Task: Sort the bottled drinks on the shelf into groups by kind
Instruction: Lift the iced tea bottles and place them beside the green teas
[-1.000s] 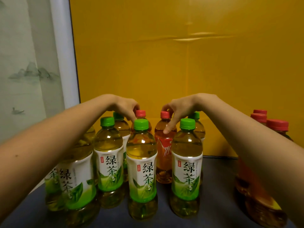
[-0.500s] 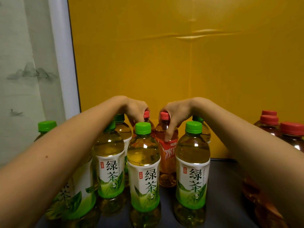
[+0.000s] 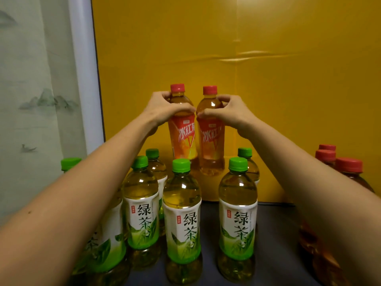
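Both hands are holding red-capped iced-tea bottles in the air, above and behind the cluster of green tea bottles (image 3: 182, 219) standing on the dark shelf (image 3: 274, 234). The left hand (image 3: 162, 109) is curling closed around the shoulder of the left red tea bottle (image 3: 181, 139), just under its cap, and the right hand (image 3: 231, 112) is wrapping the same way around the shoulder of the right red tea bottle (image 3: 212, 141); the two bottles are hanging nearly upright and almost touching each other. Both are looking full, so they are probably fairly heavy for a fingertip hold, and the thin plastic is likely giving a little under pressure while the glossy label below is looking slippery. The narrowing shoulder beneath the cap is the safer place to be gripping, as the taper is stopping any slide. More red-capped bottles (image 3: 348, 168) are waiting to the right of the green cluster, seemingly where these two belong.
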